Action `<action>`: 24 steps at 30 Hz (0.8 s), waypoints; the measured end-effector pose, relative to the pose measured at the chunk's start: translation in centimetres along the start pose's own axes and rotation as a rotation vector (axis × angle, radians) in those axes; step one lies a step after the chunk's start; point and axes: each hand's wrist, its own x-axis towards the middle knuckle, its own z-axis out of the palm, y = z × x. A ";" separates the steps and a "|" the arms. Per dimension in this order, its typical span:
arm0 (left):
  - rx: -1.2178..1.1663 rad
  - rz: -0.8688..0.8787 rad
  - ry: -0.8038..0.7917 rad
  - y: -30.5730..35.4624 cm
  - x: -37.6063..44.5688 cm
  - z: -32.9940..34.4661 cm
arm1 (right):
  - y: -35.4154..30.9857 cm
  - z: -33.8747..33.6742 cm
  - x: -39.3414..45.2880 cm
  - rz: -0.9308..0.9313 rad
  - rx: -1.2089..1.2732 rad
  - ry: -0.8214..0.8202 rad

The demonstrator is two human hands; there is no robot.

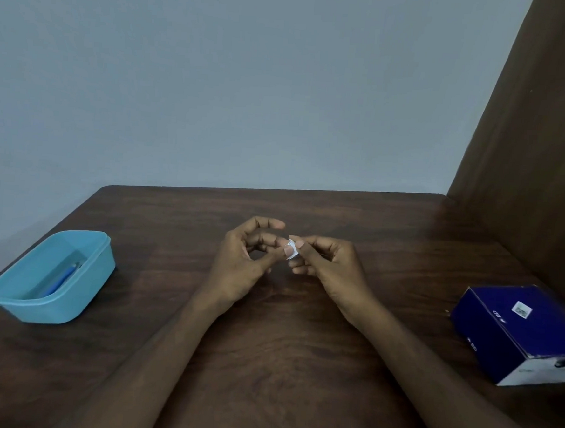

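Above the middle of a dark wooden table (265,361), my two hands meet around a small white piece (291,249), which looks like paper or a packet. My right hand (327,266) pinches it between thumb and forefinger, the other fingers curled below. My left hand (243,261) touches its left edge with the thumb and a curled finger, while the forefinger arches above. What the piece is stays too small to tell.
A light blue plastic tub (52,276) stands at the table's left edge with a blue pen-like item (59,281) inside. A dark blue cardboard box (518,331) lies at the right edge. A grey wall is behind, and a brown panel (536,146) rises at the right.
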 end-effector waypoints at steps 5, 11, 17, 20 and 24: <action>0.048 0.025 0.137 -0.6 0.2 -0.1 | 0.2 0.1 -0.1 -0.049 -0.128 -0.099; 0.027 -0.021 0.088 -0.8 0.3 -0.1 | 0.1 0.1 0.0 -0.062 -0.048 -0.065; 0.020 -0.013 0.063 -1.0 0.3 -0.1 | 0.5 -0.3 0.5 -0.068 -0.080 0.053; 0.027 -0.011 0.066 -1.1 0.2 0.0 | 0.4 -0.5 0.4 -0.071 -0.103 0.046; 0.049 -0.002 0.070 -1.0 0.2 0.0 | 0.1 -0.4 0.0 -0.090 -0.105 0.034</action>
